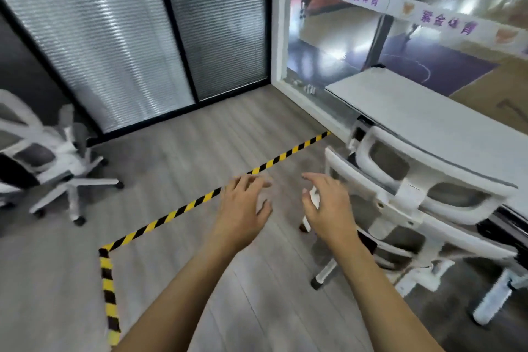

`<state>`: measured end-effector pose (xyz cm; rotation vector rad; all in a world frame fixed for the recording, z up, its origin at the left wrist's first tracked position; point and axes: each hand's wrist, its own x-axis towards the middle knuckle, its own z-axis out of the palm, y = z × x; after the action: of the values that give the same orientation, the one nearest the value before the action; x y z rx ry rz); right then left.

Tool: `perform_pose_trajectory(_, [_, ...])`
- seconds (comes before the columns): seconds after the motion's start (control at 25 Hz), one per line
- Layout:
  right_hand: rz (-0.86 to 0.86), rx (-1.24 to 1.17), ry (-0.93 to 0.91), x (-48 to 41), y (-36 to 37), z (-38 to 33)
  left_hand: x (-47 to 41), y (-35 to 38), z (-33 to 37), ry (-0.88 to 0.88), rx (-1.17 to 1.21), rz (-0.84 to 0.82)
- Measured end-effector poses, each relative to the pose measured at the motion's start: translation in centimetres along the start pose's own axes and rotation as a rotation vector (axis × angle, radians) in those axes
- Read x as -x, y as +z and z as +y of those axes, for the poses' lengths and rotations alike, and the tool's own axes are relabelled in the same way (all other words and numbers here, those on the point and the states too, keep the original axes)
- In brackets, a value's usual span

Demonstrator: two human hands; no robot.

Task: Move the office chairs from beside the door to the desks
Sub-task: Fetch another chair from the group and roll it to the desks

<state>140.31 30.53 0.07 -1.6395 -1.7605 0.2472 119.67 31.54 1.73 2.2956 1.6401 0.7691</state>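
A white office chair (411, 194) with grey mesh stands at the right, its back toward me and its seat tucked under the white desk (423, 111). My right hand (328, 203) hovers open just left of the chair's backrest edge, not touching it. My left hand (243, 203) is open with fingers spread, a little further left over the floor. A second white office chair (48, 163) with a grey seat stands at the far left, near the dark wall.
Yellow-and-black striped tape (200, 200) runs across the grey wood floor and turns a corner at the lower left. Glass partitions with closed blinds (137, 37) fill the back. A large window (371, 23) sits behind the desk.
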Motion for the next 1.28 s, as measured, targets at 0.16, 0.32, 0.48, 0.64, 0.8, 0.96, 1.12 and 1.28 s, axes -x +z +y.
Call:
perform_pose_trajectory(0.16, [-0.090,-0.070,-0.130,-1.6,6.3,-8.7,4.3,-6.7,-6.5,-0.188,-0.034,0.084])
perform_pose_trajectory(0.32, [-0.209,-0.181,-0.266,-1.3,15.3,-20.5,10.6,-14.6,-16.1,-0.353,-0.097,0.199])
perform_pose_trajectory(0.48, [-0.302,-0.266,-0.347,0.0,24.1,-31.7,16.7,-21.5,-25.4,-0.490,-0.133,0.281])
perform_pose_trajectory(0.64, [-0.409,-0.314,-0.399,1.0,31.4,-41.0,21.2,-27.2,-33.4,-0.601,-0.162,0.317])
perform_pose_trajectory(0.8, [-0.467,-0.326,-0.442,-0.4,37.3,-47.5,23.0,-31.2,-40.4,-0.669,-0.165,0.334])
perform_pose_trajectory(0.96, [-0.481,-0.344,-0.456,-4.2,44.7,-52.9,21.6,-34.6,-49.1,-0.694,-0.155,0.322])
perform_pose_trajectory(1.12, [-0.468,-0.401,-0.407,-9.8,54.0,-58.1,17.2,-38.6,-59.2,-0.692,-0.168,0.284])
perform_pose_trajectory(1.28, [-0.479,-0.428,-0.355,-15.5,62.1,-64.6,13.6,-44.0,-68.6,-0.657,-0.222,0.245])
